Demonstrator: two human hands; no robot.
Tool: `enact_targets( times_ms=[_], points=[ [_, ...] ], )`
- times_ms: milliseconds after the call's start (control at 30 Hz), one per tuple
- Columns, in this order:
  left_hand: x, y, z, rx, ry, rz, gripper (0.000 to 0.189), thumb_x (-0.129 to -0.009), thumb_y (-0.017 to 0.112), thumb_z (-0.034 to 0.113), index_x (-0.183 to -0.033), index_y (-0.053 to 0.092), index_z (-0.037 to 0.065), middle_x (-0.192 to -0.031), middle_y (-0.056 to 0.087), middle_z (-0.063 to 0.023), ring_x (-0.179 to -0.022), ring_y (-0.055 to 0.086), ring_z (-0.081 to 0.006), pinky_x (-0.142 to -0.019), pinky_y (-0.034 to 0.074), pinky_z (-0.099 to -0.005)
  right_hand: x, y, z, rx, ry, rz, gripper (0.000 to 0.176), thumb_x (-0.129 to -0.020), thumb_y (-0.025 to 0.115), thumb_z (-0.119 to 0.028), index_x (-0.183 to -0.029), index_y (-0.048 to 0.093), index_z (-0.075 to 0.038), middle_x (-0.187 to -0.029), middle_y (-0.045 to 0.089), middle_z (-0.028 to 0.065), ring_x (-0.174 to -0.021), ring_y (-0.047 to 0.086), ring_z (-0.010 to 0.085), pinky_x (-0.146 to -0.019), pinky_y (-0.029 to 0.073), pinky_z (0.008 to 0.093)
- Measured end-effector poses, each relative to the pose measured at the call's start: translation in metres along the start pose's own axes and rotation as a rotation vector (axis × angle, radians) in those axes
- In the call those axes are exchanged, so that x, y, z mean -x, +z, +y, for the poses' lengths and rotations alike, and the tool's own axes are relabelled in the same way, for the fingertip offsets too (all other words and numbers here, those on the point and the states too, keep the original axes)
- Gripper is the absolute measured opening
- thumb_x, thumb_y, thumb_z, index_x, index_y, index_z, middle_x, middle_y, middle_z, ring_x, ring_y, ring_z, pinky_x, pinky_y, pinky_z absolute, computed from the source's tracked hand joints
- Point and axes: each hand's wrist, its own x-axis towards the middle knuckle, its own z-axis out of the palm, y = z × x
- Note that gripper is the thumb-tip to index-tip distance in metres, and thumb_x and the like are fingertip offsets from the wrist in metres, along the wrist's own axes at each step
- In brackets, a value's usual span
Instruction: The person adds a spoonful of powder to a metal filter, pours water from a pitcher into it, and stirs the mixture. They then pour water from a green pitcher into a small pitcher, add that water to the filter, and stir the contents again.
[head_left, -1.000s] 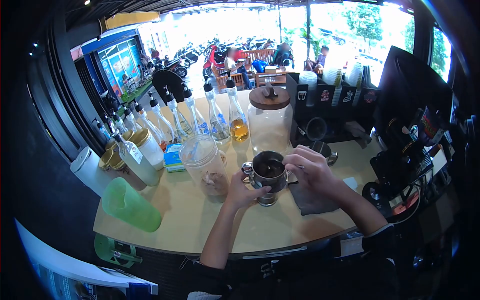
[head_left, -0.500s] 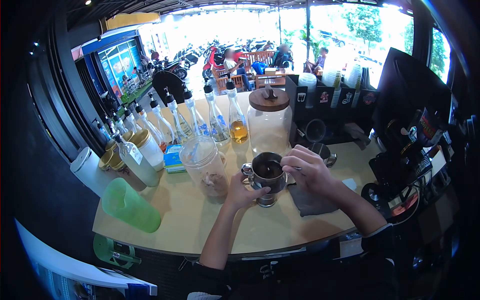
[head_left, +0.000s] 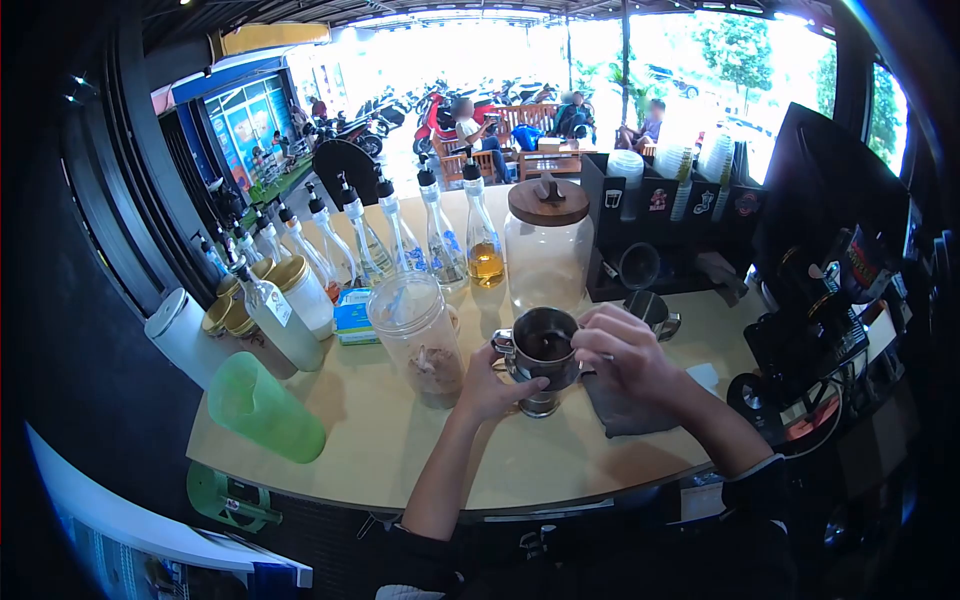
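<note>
A steel cup (head_left: 543, 358) with dark liquid stands on the wooden counter (head_left: 420, 450). My left hand (head_left: 490, 385) wraps its near side and steadies it. My right hand (head_left: 625, 350) pinches a thin spoon (head_left: 580, 347) whose tip dips into the cup. A dark grey cloth (head_left: 620, 410) lies under my right wrist. Just left of the cup stands a clear plastic jar (head_left: 420, 335) holding brown powder at its bottom.
A big glass jar with a wooden lid (head_left: 546, 245) stands behind the cup. Syrup bottles (head_left: 400, 235) line the back left. A green pitcher (head_left: 262, 408) lies at the near left. A black cup organiser (head_left: 670, 215) and a dark machine (head_left: 830, 260) fill the right side.
My right hand has shifted slightly around the cup's rim with the spoon. The left hand stays on the cup. The view has drifted a little.
</note>
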Motion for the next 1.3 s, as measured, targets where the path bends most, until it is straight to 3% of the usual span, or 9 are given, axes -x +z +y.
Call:
enact_targets(
  times_ms=[800, 933, 1300],
  points=[
    [-0.002, 0.001, -0.006, -0.009, 0.088, -0.012, 0.059, -0.060, 0.086, 0.025, -0.109, 0.061, 0.003, -0.103, 0.066, -0.0078, -0.098, 0.062, -0.0176, -0.092, 0.046, -0.0326, 0.001, 0.005, 0.006, -0.052, 0.143, 0.024, 0.009, -0.082, 0.063, -0.002, -0.086, 0.056, -0.002, -0.078, 0.055, 0.0093, -0.070, 0.054, 0.0267, -0.062, 0.045, 0.0368],
    [-0.004, 0.000, -0.014, 0.030, 0.070, -0.003, 0.060, -0.060, 0.086, 0.025, -0.109, 0.061, 0.003, -0.102, 0.067, -0.0077, -0.098, 0.062, -0.0172, -0.092, 0.046, -0.0328, 0.001, 0.004, -0.001, -0.102, 0.096, 0.062, 0.007, -0.082, 0.063, -0.002, -0.085, 0.056, -0.001, -0.077, 0.054, 0.0096, -0.070, 0.054, 0.0266, -0.062, 0.045, 0.0362],
    [-0.004, 0.001, -0.011, 0.018, 0.058, -0.019, 0.058, -0.059, 0.086, 0.024, -0.107, 0.062, 0.002, -0.101, 0.067, -0.0077, -0.097, 0.063, -0.0171, -0.092, 0.046, -0.0330, 0.003, 0.001, -0.001, -0.103, 0.275, 0.056, 0.005, -0.084, 0.062, -0.002, -0.086, 0.058, 0.000, -0.076, 0.055, 0.0106, -0.069, 0.054, 0.0266, -0.062, 0.045, 0.0369]
  ],
)
